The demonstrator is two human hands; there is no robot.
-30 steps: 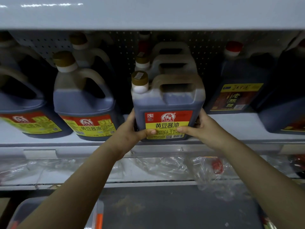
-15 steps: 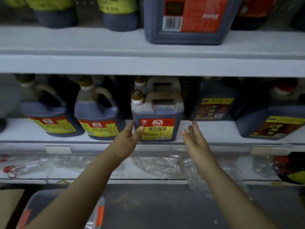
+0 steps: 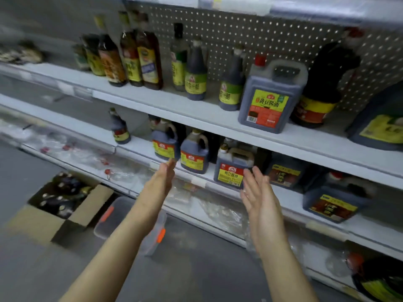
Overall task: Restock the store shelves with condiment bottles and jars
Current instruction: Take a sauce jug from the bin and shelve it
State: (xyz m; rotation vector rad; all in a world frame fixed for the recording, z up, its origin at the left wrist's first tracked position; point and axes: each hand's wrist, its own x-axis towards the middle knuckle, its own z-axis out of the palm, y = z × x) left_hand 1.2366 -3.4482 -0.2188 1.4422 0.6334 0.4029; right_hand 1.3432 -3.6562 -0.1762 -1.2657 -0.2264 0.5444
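Jug: the square dark soy-sauce jug with the red-and-yellow label (image 3: 232, 171) stands upright at the front of the white metal shelf (image 3: 287, 199).
Change: both hands have let go and drawn back (placement looks done).
Grip: left hand (image 3: 164, 177) and right hand (image 3: 257, 192) are straight-fingered and spread, holding nothing.
Next: likely the open cardboard box of bottles (image 3: 63, 205).

Two bare arms show in the lower half of the frame. The left arm (image 3: 117, 240) starts at the bottom left, and the right arm (image 3: 281, 253) fills the lower right. Both are bare all the way down to the bottom edge. The left hand (image 3: 162, 182) is near the middle of the frame, and the right hand (image 3: 259, 199) is just right of it. Both hands are bare too. The fingers (image 3: 253, 179) look slim and a bit blurry, so the nails are hard to see.
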